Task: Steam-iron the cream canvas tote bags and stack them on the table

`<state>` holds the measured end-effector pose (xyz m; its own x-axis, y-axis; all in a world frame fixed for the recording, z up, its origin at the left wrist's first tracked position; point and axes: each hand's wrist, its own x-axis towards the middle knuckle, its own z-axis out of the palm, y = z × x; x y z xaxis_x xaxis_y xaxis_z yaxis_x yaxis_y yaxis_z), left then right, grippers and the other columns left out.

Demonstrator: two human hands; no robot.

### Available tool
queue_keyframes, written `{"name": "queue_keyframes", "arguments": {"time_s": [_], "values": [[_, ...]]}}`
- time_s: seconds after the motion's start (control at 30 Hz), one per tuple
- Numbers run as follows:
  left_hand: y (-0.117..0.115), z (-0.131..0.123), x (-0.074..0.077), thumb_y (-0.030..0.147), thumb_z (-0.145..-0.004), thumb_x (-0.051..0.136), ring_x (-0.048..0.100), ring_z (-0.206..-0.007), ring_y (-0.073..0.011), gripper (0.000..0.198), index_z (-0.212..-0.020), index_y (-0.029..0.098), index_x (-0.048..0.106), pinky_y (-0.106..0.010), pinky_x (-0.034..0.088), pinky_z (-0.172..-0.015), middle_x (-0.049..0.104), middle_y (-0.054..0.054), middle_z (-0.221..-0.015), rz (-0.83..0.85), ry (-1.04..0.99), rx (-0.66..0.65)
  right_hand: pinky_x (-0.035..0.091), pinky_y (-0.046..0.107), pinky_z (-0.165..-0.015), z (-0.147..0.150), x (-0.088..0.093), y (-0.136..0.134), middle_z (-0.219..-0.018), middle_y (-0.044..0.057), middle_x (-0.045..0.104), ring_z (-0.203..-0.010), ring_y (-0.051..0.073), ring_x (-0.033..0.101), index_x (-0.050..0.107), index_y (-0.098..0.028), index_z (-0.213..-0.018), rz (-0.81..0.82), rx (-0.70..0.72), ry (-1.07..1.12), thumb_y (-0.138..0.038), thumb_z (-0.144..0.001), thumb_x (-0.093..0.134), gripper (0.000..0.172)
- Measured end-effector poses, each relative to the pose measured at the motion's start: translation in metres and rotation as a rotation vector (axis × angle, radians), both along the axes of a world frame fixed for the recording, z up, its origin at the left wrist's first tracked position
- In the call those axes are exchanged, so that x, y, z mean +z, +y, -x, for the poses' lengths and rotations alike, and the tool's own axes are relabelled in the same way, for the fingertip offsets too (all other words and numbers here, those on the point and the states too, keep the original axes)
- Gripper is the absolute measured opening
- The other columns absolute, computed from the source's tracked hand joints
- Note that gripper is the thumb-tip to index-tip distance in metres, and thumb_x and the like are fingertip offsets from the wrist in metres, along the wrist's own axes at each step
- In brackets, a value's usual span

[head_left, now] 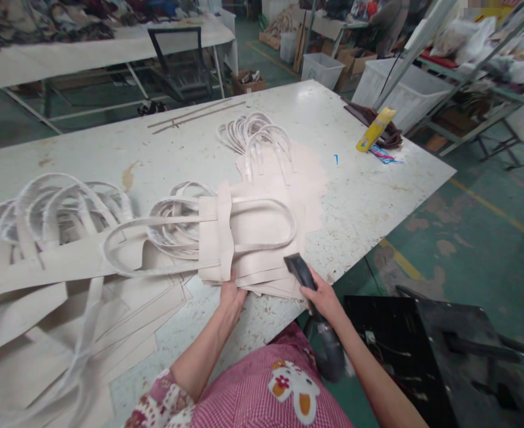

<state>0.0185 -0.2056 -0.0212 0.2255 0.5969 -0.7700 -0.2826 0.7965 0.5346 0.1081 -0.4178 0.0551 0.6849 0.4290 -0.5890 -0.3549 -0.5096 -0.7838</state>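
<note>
My left hand grips the near edge of a cream bag panel, its fingers partly hidden beneath the cloth. Loop handles extend from this panel to both sides. Under it lies a stack of flat cream pieces. In my right hand is a black hose nozzle, its flat mouth just over the right part of the stack. A thick black hose hangs from the nozzle beside my apron. More cream handles lie bunched beyond the stack.
Many cream pieces with loop handles pile up on the table's left side. A yellow spray can stands tilted near the far right edge. Below the right edge is a black machine. A chair and white bins stand beyond.
</note>
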Motion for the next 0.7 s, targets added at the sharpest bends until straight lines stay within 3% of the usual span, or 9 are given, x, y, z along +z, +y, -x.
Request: {"name": "queue_keyframes", "arguments": {"time_s": [0.17, 0.27, 0.37, 0.47, 0.6, 0.7], "values": [[-0.002, 0.001, 0.002, 0.01, -0.081, 0.049, 0.055, -0.1, -0.0204, 0.024, -0.103, 0.018, 0.053, -0.041, 0.048, -0.084, 0.056, -0.008, -0.112, -0.006, 0.006, 0.013, 0.039, 0.02, -0.037, 0.05, 0.003, -0.062, -0.047, -0.007, 0.052, -0.038, 0.011, 0.048, 0.021, -0.023, -0.137, -0.022, 0.064, 0.174, -0.032, -0.072, 0.054, 0.073], [-0.004, -0.001, 0.002, 0.006, -0.08, 0.048, 0.056, -0.098, -0.0185, 0.026, -0.102, 0.019, 0.053, -0.039, 0.049, -0.083, 0.057, -0.006, -0.11, -0.027, 0.02, 0.012, 0.038, 0.02, -0.036, 0.047, -0.004, -0.061, -0.044, -0.007, 0.051, -0.036, 0.011, 0.047, 0.023, -0.022, -0.137, -0.038, 0.034, 0.175, -0.034, -0.071, 0.056, 0.074], [-0.004, -0.004, 0.003, 0.006, -0.081, 0.046, 0.056, -0.098, -0.017, 0.026, -0.102, 0.02, 0.053, -0.037, 0.049, -0.083, 0.057, -0.005, -0.11, -0.04, 0.035, 0.015, 0.04, 0.022, -0.036, 0.032, -0.012, -0.052, -0.047, -0.007, 0.052, -0.036, 0.011, 0.047, 0.021, -0.024, -0.137, -0.044, -0.098, 0.145, -0.035, -0.071, 0.055, 0.075], [-0.004, -0.004, 0.005, 0.006, -0.081, 0.046, 0.057, -0.098, -0.0173, 0.026, -0.102, 0.019, 0.053, -0.037, 0.049, -0.083, 0.057, -0.005, -0.11, -0.046, 0.021, 0.008, 0.041, 0.023, -0.036, 0.033, -0.01, -0.061, -0.049, -0.007, 0.053, -0.036, 0.011, 0.047, 0.018, -0.028, -0.137, 0.006, -0.203, 0.081, -0.036, -0.073, 0.053, 0.073], [-0.004, -0.002, 0.002, 0.008, -0.082, 0.046, 0.057, -0.096, -0.0181, 0.022, -0.1, 0.018, 0.053, -0.039, 0.048, -0.084, 0.057, -0.007, -0.111, -0.066, 0.021, 0.001, 0.041, 0.022, -0.039, 0.056, -0.001, -0.079, -0.049, -0.006, 0.054, -0.039, 0.011, 0.048, 0.023, -0.023, -0.136, -0.005, -0.061, 0.073, -0.032, -0.073, 0.054, 0.071], [-0.005, 0.0, -0.005, 0.012, -0.082, 0.047, 0.058, -0.094, -0.0193, 0.016, -0.096, 0.016, 0.053, -0.039, 0.048, -0.083, 0.057, -0.01, -0.111, -0.096, 0.067, -0.007, 0.04, 0.022, -0.04, 0.059, -0.003, -0.066, -0.048, -0.006, 0.054, -0.039, 0.011, 0.047, 0.027, -0.019, -0.136, -0.068, 0.017, 0.09, -0.031, -0.071, 0.056, 0.072]]}}
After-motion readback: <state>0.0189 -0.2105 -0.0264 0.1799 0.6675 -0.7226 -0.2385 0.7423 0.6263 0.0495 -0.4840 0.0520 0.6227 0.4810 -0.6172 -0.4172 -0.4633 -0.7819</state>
